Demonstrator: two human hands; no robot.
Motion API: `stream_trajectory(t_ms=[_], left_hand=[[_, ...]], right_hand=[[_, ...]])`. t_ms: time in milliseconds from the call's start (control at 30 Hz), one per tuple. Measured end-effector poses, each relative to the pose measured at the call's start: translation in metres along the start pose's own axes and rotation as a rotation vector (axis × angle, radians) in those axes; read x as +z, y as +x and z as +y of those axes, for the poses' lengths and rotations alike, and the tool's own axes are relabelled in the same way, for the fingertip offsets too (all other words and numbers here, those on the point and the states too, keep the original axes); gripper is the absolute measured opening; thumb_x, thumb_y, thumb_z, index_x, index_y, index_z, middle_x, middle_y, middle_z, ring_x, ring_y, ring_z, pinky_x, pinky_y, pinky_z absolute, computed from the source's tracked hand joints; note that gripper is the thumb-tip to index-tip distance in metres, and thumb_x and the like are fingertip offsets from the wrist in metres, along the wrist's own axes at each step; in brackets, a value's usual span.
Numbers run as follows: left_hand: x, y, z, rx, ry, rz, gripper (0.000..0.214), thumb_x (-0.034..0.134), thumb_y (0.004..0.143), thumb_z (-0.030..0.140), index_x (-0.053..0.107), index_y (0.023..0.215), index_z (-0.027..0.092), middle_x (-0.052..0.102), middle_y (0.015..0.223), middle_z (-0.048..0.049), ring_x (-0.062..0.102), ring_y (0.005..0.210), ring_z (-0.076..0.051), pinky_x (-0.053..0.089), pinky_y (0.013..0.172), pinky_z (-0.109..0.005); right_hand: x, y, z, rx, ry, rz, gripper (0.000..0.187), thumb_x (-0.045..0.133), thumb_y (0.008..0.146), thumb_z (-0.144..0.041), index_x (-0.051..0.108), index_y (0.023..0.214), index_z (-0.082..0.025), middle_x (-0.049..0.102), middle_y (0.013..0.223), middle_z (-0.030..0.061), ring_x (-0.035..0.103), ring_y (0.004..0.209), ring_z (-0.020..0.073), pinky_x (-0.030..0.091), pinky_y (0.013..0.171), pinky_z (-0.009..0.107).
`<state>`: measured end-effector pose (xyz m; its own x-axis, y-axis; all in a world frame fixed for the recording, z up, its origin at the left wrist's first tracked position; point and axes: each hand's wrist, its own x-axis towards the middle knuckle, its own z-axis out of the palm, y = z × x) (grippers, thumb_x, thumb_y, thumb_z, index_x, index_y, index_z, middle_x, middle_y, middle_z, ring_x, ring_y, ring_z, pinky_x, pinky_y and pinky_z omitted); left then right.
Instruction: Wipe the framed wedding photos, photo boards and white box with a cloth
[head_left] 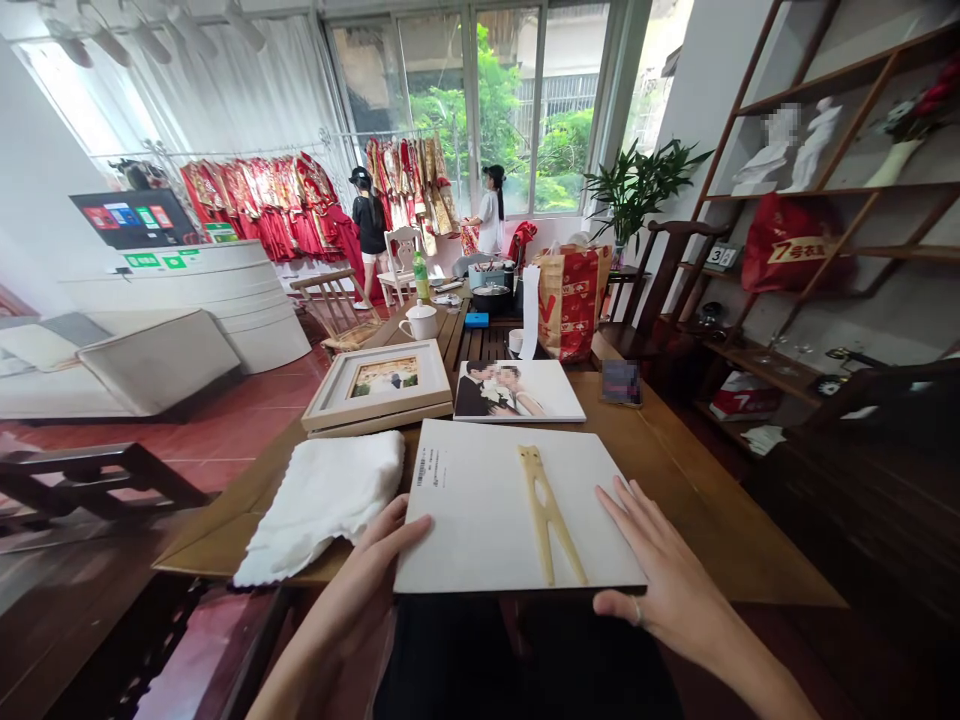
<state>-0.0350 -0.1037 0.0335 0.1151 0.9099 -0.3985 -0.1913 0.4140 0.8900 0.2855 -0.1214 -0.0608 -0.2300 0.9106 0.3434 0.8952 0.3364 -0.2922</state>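
A white picture panel [480, 510] lies back side up at the table's front edge, with a small barcode label at its upper left. On it rests a flat, cream, A-shaped easel stand [547, 520]; whether it is fastened there I cannot tell. My left hand [386, 535] grips the panel's left edge, thumb on top. At the right edge my right hand [645, 560] has its fingers over the top and its thumb at the front edge. A crumpled white cloth [322, 495] lies left of the panel.
Behind the panel lie a wooden picture frame [315, 395] and a couple photo print [555, 405]. A phone [621, 383] lies to their right. Farther back stand a white lidded cup [421, 322] and a red-and-tan bag [574, 300]. Two people stand by garment racks.
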Motion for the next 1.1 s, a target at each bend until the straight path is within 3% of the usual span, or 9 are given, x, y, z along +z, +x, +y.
stream_trajectory(t_ms=[133, 233, 333, 567, 633, 733, 867, 1000, 1100], left_hand=[[0.011, -0.017, 0.020, 0.041, 0.024, 0.057, 0.053, 0.069, 0.072, 0.030, 0.055, 0.123, 0.021, 0.073, 0.092, -0.0036, 0.069, 0.073, -0.020, 0.050, 0.060, -0.024], [0.023, -0.029, 0.039, 0.108, 0.092, 0.080, 0.055, 0.068, 0.069, 0.033, 0.055, 0.121, 0.023, 0.072, 0.085, -0.0017, 0.067, 0.064, -0.019, 0.050, 0.058, -0.027], [0.034, -0.037, 0.054, 0.208, 0.228, 0.080, 0.049, 0.069, 0.070, 0.041, 0.057, 0.115, 0.024, 0.070, 0.087, -0.0013, 0.067, 0.071, -0.021, 0.051, 0.060, -0.027], [0.059, -0.033, 0.079, 0.548, 0.515, -0.143, 0.031, 0.047, 0.089, 0.051, 0.058, 0.092, 0.022, 0.065, 0.092, -0.0005, 0.063, 0.090, -0.019, 0.050, 0.074, -0.024], [0.066, -0.015, 0.083, 0.684, 0.572, -0.224, 0.028, 0.045, 0.091, 0.046, 0.056, 0.091, 0.020, 0.065, 0.090, -0.0013, 0.064, 0.084, -0.017, 0.050, 0.072, -0.024], [0.072, 0.034, 0.080, 0.805, 0.785, -0.275, 0.021, 0.046, 0.092, 0.037, 0.054, 0.087, 0.017, 0.064, 0.078, -0.0023, 0.064, 0.071, -0.015, 0.049, 0.065, -0.023], [0.070, 0.120, 0.068, 0.958, 1.465, -0.184, 0.020, 0.047, 0.092, 0.032, 0.056, 0.097, 0.015, 0.066, 0.091, -0.0083, 0.065, 0.084, -0.020, 0.050, 0.076, -0.030], [0.068, 0.184, 0.064, 0.999, 1.609, -0.184, 0.055, 0.070, 0.076, 0.033, 0.049, 0.122, 0.011, 0.048, 0.133, -0.0211, 0.047, 0.125, -0.033, 0.040, 0.098, -0.042], [0.065, 0.208, 0.064, 1.027, 1.658, -0.228, 0.069, 0.075, 0.069, 0.035, 0.045, 0.128, 0.013, 0.044, 0.139, -0.0197, 0.041, 0.130, -0.033, 0.040, 0.100, -0.041]], right_hand=[[-0.015, -0.001, -0.035, -0.095, 0.032, -0.024, 0.105, 0.066, 0.070, -0.063, 0.007, 0.150, -0.029, 0.021, 0.155, 0.0103, 0.017, 0.139, 0.0400, 0.011, 0.108, 0.070], [-0.025, 0.004, -0.071, -0.188, 0.097, 0.036, 0.080, 0.055, 0.085, -0.030, 0.010, 0.150, -0.030, 0.023, 0.155, 0.0043, 0.022, 0.140, 0.0319, 0.023, 0.112, 0.058], [-0.029, 0.010, -0.098, -0.203, 0.152, 0.156, 0.081, 0.037, 0.077, -0.002, 0.015, 0.150, -0.031, 0.026, 0.154, -0.0010, 0.026, 0.139, 0.0267, 0.036, 0.110, 0.049], [-0.036, 0.012, -0.093, -0.158, 0.276, 0.445, 0.072, 0.038, 0.081, -0.004, 0.029, 0.145, -0.037, 0.041, 0.146, -0.0036, 0.046, 0.128, 0.0280, 0.045, 0.105, 0.048], [-0.043, 0.010, -0.083, -0.028, 0.303, 0.548, 0.055, 0.047, 0.086, -0.014, 0.045, 0.137, -0.035, 0.056, 0.133, 0.0002, 0.055, 0.119, 0.0302, 0.049, 0.100, 0.047], [-0.060, 0.009, -0.073, 0.369, 0.381, 0.716, 0.034, 0.063, 0.082, -0.034, 0.064, 0.116, -0.030, 0.069, 0.114, 0.0060, 0.061, 0.109, 0.0358, 0.052, 0.095, 0.049], [-0.085, 0.005, -0.064, 0.655, 0.782, 0.891, 0.051, 0.067, 0.079, -0.041, 0.054, 0.128, -0.032, 0.054, 0.136, 0.0046, 0.055, 0.118, 0.0351, 0.050, 0.098, 0.049], [-0.088, -0.015, -0.042, 0.710, 1.001, 0.771, 0.055, 0.057, 0.086, -0.040, 0.040, 0.138, -0.041, 0.049, 0.140, 0.0001, 0.058, 0.113, 0.0354, 0.062, 0.081, 0.049], [-0.075, -0.036, -0.022, 0.711, 0.980, 0.652, 0.055, 0.049, 0.089, -0.041, 0.035, 0.142, -0.037, 0.056, 0.133, 0.0027, 0.064, 0.103, 0.0376, 0.063, 0.076, 0.053]])
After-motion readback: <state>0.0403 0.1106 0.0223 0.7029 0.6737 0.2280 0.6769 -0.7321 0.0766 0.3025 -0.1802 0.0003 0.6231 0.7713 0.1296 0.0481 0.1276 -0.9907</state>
